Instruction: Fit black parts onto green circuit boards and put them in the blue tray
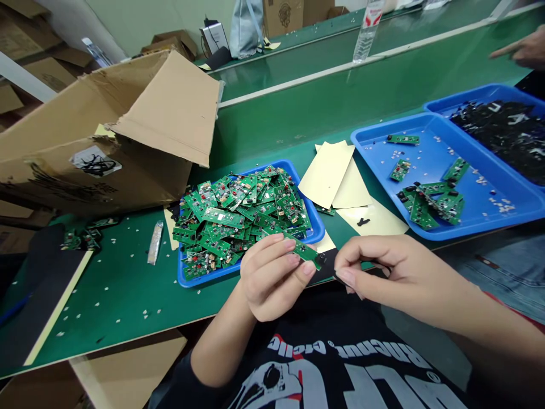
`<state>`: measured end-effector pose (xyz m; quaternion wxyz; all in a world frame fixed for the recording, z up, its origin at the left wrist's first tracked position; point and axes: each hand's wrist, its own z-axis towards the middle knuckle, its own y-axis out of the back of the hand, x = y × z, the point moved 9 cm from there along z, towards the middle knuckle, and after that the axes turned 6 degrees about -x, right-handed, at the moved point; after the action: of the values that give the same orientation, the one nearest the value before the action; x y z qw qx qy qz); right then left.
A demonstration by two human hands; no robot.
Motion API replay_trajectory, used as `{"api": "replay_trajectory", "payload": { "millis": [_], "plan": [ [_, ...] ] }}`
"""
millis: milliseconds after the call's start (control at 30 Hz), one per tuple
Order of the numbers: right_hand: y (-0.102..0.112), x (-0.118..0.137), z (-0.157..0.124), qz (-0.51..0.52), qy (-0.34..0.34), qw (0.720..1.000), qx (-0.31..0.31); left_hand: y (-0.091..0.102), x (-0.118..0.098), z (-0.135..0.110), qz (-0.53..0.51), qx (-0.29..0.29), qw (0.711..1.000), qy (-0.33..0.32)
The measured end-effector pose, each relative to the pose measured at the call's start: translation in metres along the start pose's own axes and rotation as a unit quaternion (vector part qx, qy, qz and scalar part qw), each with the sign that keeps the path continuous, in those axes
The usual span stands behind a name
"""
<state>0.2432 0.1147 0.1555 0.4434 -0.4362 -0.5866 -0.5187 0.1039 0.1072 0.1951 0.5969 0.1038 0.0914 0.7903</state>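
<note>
My left hand point(272, 272) is closed around a small green circuit board point(305, 251), held just over the table's near edge. My right hand point(385, 267) pinches a small black piece point(327, 262) at the board's right end. Directly behind my left hand sits a blue tray point(317, 224) heaped with several green circuit boards point(238, 218). Both hands are close to my chest, above my black printed shirt.
A second blue tray point(481, 224) with a few boards lies to the right, beside a third tray point(443, 105) of black parts. Yellow backing sheets point(332, 170) lie between trays. A tipped cardboard box point(106, 136) stands left. Another person's hand point(523, 51) shows far right. A water bottle point(366, 31) stands behind.
</note>
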Motion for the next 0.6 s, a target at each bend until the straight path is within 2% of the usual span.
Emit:
{"api": "replay_trajectory", "payload": {
  "millis": [233,433,600],
  "plan": [
    [0.003,0.004,0.002,-0.018,0.009,1.0,0.002,0.004,0.001,-0.005,0.004,-0.017,1.0,0.0],
    [0.004,0.004,0.008,-0.019,0.026,0.999,-0.016,0.003,0.006,-0.01,-0.023,0.006,0.998,0.06],
    [0.004,0.007,0.012,-0.04,0.03,0.999,-0.01,-0.001,0.007,-0.01,-0.043,0.0,0.996,0.077]
  ]
}}
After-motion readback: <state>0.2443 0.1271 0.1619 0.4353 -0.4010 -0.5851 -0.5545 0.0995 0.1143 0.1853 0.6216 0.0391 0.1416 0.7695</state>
